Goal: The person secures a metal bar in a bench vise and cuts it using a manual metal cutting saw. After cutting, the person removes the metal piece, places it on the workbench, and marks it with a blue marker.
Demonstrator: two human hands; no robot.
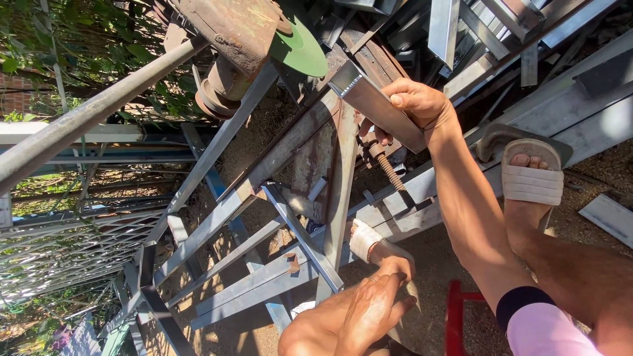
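Sunlit scrap-metal yard: the right hand (417,104) has its fingers clenched round a short steel tube (377,105), held on the cut-off saw's frame (333,171) below the green disc (300,49); left hand (370,310) rests loose on a knee, nearer

I see a green cutting disc (300,47) under a rust-brown guard (231,26) at the upper centre, grey steel tube (376,105), white ribbed sandal (531,179) at right, a pink sleeve with navy cuff (537,323) at lower right, and a red frame (458,316).
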